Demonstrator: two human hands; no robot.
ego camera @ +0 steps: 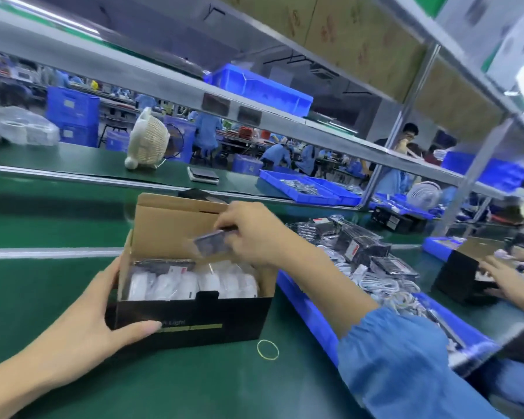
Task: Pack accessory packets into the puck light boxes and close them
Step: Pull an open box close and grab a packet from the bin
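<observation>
A black puck light box (pixel 191 323) stands open on the green belt, its brown lid flap (pixel 170 225) raised at the back. Inside lie white bagged puck lights (pixel 191 284) and a dark packet at the back left. My left hand (pixel 103 316) grips the box's left front corner, thumb on the front face. My right hand (pixel 251 237) hovers over the box's right half, holding a small dark accessory packet (pixel 211 244) in clear plastic just above the contents.
A blue tray (pixel 309 306) heaped with dark packets and white cables (pixel 360 255) sits right of the box. A yellow rubber band (pixel 267 349) lies on the belt. Another person's hands (pixel 508 276) work at a black box at far right. A white fan (pixel 147 140) stands behind.
</observation>
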